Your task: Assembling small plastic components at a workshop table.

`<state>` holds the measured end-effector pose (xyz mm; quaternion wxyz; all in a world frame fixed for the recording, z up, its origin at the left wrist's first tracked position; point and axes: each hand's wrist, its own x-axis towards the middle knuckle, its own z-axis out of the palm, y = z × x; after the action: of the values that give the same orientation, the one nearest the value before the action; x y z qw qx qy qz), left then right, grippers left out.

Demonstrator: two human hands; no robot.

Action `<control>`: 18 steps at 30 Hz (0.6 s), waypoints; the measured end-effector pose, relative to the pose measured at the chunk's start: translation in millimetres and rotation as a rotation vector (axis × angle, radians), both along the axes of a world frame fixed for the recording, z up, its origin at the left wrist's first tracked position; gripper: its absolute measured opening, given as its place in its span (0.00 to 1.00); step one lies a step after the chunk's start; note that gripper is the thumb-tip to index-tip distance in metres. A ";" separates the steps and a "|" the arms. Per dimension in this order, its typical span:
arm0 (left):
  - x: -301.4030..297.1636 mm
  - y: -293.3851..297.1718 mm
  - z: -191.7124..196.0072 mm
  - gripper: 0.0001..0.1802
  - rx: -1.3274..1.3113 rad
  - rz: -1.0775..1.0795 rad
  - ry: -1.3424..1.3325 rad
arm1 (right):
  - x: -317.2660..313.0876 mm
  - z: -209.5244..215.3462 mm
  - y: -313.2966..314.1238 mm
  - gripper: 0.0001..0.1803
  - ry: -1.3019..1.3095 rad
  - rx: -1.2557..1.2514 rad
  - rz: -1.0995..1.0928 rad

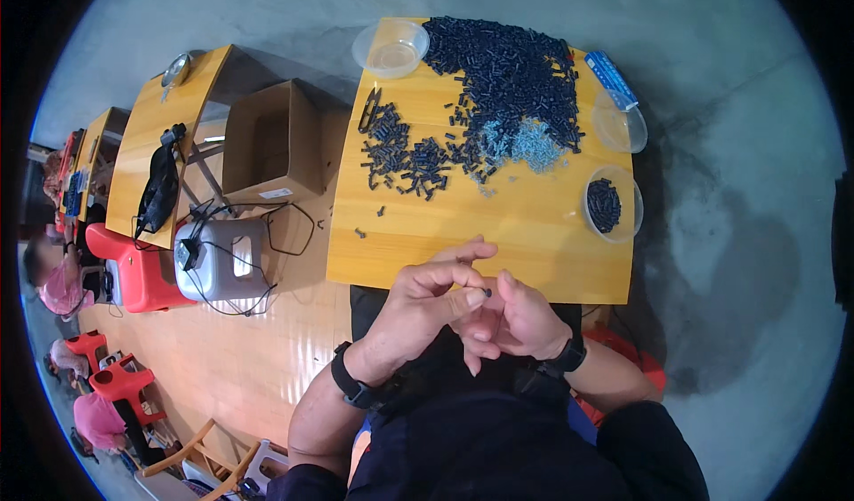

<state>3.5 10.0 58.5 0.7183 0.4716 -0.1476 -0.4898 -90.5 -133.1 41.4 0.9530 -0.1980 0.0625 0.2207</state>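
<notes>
My left hand [431, 295] is closed in a pinch near the table's front edge. A small black piece [487, 293] shows at its thumb and fingertip, much like the dark cylinders on the table. Right beside it, my right hand [527, 321] is turned palm up, its thumb raised and apart and its fingers loosely bent. Part of those fingers lies behind the left hand. Beyond the hands, a large heap of small black cylinders [498, 65] covers the far table. A patch of tiny pale blue pieces [534, 144] adjoins it. A looser group of black cylinders [425, 159] lies to the left.
The yellow wooden table [436, 248] carries a clear tub [391, 49] far left, a clear tub [633, 132] with a blue box [611, 80] far right, a tub of black pieces [605, 206], and black snips [367, 110]. A cardboard box [267, 145] and stools stand left; people sit beyond.
</notes>
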 end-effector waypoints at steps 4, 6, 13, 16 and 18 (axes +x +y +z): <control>-6.1 -5.2 7.5 0.06 -0.115 0.058 0.165 | -0.9 -5.8 -6.3 0.30 -0.088 -0.188 -0.052; -7.1 -6.0 5.8 0.06 -0.112 0.067 0.143 | 0.5 -12.6 -6.1 0.29 -0.237 -0.285 -0.084; -8.3 -2.8 10.8 0.08 -0.069 0.044 0.094 | 2.8 4.0 -7.2 0.28 -0.084 -0.380 -0.052; 0.8 1.5 0.5 0.10 -0.121 -0.005 -0.170 | 2.3 4.3 -10.1 0.29 0.004 -0.298 -0.027; 9.8 1.5 0.9 0.11 -0.125 -0.053 -0.253 | -0.1 -1.2 -12.2 0.29 0.011 -0.092 -0.008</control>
<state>13.3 11.5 59.4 0.7089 0.4797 -0.2796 -0.4349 -90.7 -145.3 40.2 0.9434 -0.2400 0.0785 0.2149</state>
